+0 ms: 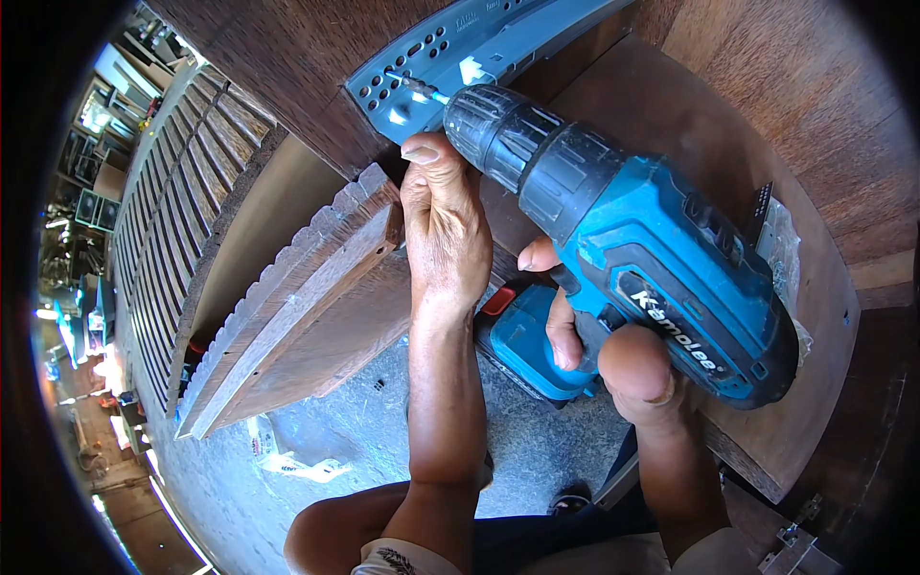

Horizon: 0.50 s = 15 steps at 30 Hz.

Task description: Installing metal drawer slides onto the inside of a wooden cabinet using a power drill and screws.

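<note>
My right hand (640, 372) is closed round the grip of a teal and black cordless drill (671, 259), one finger by its trigger. The drill tilts up to the left, and the tip of its thin bit meets a row of holes near the end of a grey metal rail (431, 81). That rail lies along the underside of a dark wooden panel (278, 67). My left hand (446, 211) is closed at the rail's lower edge, thumb up beside the drill's chuck; its other fingers are mostly hidden behind it. The drill's battery (537, 340) shows below my right fingers.
A wooden board with a ridged edge (297, 307) juts out left of my left forearm. Beyond it stands a slatted panel (192, 163). Right of the drill, a clear plastic bag (786, 249) lies on a brown board (824, 316). White plastic scraps (302, 468) lie on the concrete floor.
</note>
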### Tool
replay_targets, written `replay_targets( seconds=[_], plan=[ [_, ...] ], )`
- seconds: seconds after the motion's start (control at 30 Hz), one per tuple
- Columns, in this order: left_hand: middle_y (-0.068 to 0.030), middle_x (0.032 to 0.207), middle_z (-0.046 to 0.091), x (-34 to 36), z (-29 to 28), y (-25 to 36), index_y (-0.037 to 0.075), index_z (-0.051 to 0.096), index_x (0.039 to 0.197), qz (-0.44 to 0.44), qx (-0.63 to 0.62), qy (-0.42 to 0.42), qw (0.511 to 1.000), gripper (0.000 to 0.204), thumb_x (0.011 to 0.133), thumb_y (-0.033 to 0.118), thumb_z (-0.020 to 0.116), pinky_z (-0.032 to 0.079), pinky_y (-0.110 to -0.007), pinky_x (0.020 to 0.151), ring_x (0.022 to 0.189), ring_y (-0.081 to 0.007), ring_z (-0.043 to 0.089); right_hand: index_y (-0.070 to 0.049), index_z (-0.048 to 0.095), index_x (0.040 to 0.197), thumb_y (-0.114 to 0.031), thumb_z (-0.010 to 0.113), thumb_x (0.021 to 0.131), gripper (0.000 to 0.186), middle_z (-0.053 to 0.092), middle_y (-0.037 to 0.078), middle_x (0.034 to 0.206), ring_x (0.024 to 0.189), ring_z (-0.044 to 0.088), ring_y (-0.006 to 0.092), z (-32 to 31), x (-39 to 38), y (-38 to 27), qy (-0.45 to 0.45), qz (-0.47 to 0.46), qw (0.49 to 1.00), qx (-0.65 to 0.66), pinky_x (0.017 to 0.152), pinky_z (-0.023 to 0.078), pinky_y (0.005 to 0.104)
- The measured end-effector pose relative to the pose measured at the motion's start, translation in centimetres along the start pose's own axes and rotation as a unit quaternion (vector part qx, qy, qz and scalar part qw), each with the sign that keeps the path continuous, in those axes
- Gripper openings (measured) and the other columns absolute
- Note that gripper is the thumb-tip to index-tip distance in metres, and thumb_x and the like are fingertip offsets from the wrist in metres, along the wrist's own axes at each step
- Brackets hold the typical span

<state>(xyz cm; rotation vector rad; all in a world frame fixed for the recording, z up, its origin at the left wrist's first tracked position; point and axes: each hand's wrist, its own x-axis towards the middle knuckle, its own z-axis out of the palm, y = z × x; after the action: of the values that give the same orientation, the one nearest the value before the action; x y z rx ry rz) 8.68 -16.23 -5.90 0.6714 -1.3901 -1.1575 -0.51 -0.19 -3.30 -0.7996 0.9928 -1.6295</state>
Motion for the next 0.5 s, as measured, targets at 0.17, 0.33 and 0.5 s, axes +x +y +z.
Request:
replay_targets(
  seconds=[0.17,0.33,0.5],
  plan=[
    [-0.0083,0.108,0.066,-0.2,-0.1,-0.4,0.002,0.061,0.111,0.007,-0.004,-0.008,1.0,0.05,0.113,0.045,0.035,0.048,-0.03,0.09,0.098,-0.0156,0.06,0.001,0.028,0.146,-0.056,0.085,0.079,0.104,0.064,0.02,0.115,0.064,0.063,0.0176,0.1,0.0,0.1,0.0,0.002,1.0,0.002,0.058,0.052,0.0282],
    [-0.0146,0.123,0.063,-0.5,-1.1,-1.4,0.005,0.055,0.129,0.02,-0.007,-0.042,0.999,0.039,0.111,0.036,0.041,0.048,-0.036,0.1,0.114,-0.0236,0.059,0.002,0.03,0.145,-0.055,0.085,0.08,0.102,0.064,0.02,0.115,0.063,0.063,0.0171,0.4,-0.2,0.4,0.0,0.007,1.0,0.005,0.058,0.051,0.0277],
    [-0.0209,0.139,0.06,-0.8,-1.9,-1.9,0.008,0.048,0.148,0.045,-0.018,-0.096,0.994,0.044,0.109,0.028,0.048,0.048,-0.042,0.111,0.13,-0.0316,0.058,0.002,0.031,0.144,-0.054,0.085,0.08,0.1,0.064,0.019,0.114,0.063,0.062,0.0167,0.7,-0.4,0.7,0.006,0.015,1.0,0.016,0.057,0.051,0.0273]
  ],
)
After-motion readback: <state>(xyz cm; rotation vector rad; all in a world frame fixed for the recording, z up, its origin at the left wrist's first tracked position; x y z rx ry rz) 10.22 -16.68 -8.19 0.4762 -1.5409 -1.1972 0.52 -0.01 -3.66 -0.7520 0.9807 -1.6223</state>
